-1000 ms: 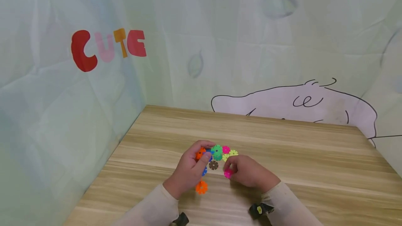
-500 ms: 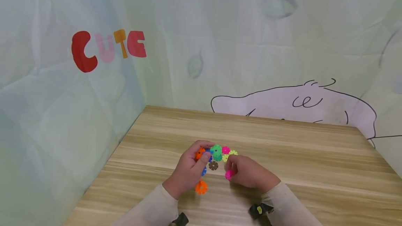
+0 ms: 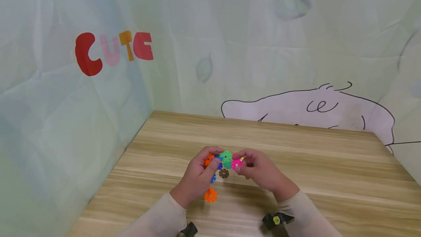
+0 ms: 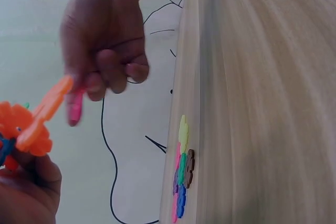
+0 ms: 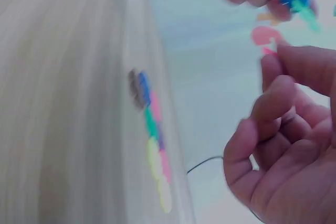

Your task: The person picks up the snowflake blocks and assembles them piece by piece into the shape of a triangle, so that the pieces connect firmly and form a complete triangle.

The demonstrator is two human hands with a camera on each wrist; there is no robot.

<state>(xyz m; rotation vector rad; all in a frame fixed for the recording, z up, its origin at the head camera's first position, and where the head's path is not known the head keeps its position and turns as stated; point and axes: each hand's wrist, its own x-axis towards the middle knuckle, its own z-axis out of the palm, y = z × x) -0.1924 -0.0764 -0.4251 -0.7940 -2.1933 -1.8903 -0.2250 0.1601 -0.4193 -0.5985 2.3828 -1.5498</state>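
In the head view my left hand (image 3: 198,178) grips several joined notched plastic discs: an orange disc (image 3: 209,160), a green disc (image 3: 226,157) and blue ones between them. A blue disc (image 3: 213,178) and another orange disc (image 3: 211,195) hang below that hand. My right hand (image 3: 263,171) pinches a pink disc (image 3: 236,164) between thumb and fingertips, close to the green disc. The left wrist view has the pink disc (image 4: 77,106) edge-on, apart from the orange discs (image 4: 44,114). Fingers hide part of the joined piece.
Loose discs lie on the wood-grain table (image 3: 315,171) beyond and under the hands, among them a brown disc (image 3: 224,173) and, in the left wrist view, a yellow disc (image 4: 183,132). A printed fabric backdrop (image 3: 184,36) borders the table's left and far sides.
My right hand has risen and turned, bringing the pink disc up and left toward the joined discs. The left hand has barely moved and keeps its grip.
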